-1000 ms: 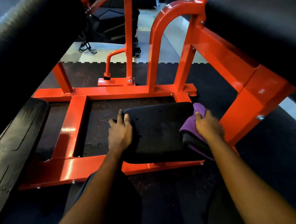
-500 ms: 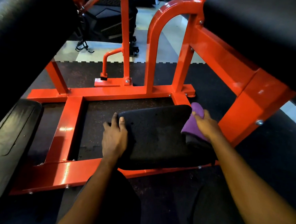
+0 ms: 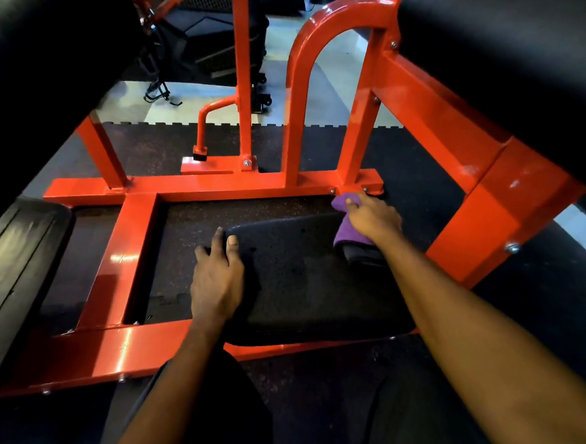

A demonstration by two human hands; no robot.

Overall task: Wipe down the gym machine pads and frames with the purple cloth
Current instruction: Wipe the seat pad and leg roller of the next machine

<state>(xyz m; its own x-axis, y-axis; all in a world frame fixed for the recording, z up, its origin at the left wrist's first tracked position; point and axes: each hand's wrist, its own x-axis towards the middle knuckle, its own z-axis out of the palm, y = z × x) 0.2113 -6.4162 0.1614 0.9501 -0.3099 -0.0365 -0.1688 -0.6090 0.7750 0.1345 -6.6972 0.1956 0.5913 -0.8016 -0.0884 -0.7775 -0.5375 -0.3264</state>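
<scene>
The purple cloth [image 3: 347, 225] is bunched into a roll in the right hand [image 3: 374, 217], whose fingers curl over its far end. Its long axis runs away from the person along the right edge of the black pad [image 3: 308, 281]. The far tip points at the foot of the orange frame [image 3: 218, 187] upright, just beside the crossbar corner, and the near end lies in shadow on the pad. The pad lies flat inside the frame's base, long axis left to right, its near edge over the near rail. The left hand [image 3: 218, 274] rests flat on the pad's far left corner, fingers straight and holding nothing. Compared with half a second ago, the right hand and cloth have slid farther from the person, off the pad's corner towards the frame, while the left hand has stayed put
</scene>
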